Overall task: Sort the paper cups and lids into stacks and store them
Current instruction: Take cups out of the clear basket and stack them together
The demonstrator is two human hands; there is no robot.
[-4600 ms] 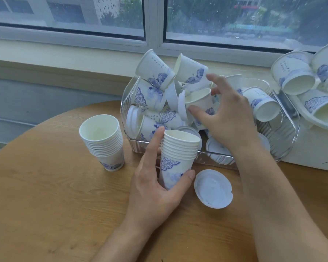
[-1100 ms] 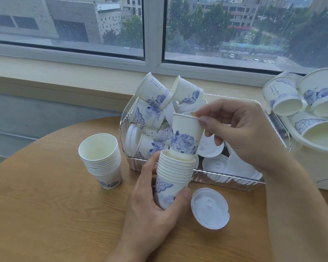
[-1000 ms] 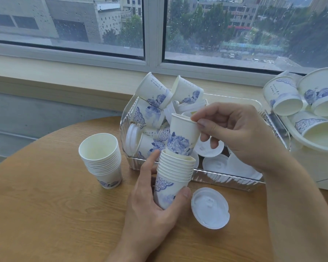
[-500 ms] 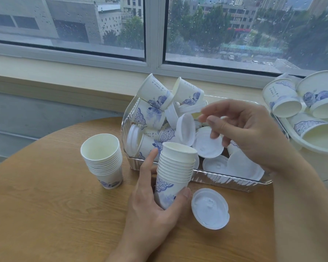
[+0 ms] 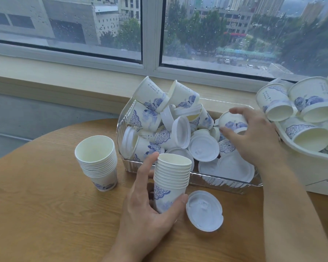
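Two stacks stand on the bench before the tray (image 5: pixel 225 183): the left hand (image 5: pixel 148 210) clasps the near stack (image 5: pixel 170 184), while the right hand (image 5: pixel 254 137) curls round a cup (image 5: pixel 233 122) deep in the tray. Pulling it out could topple the piled cups (image 5: pixel 159 114) at the tray's left end, spilling lids (image 5: pixel 204 148).

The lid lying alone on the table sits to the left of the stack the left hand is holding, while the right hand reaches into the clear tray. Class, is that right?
Not quite. The head view shows the lid on the table to the right of the stack that the left hand holds. The right hand does reach into the clear tray.
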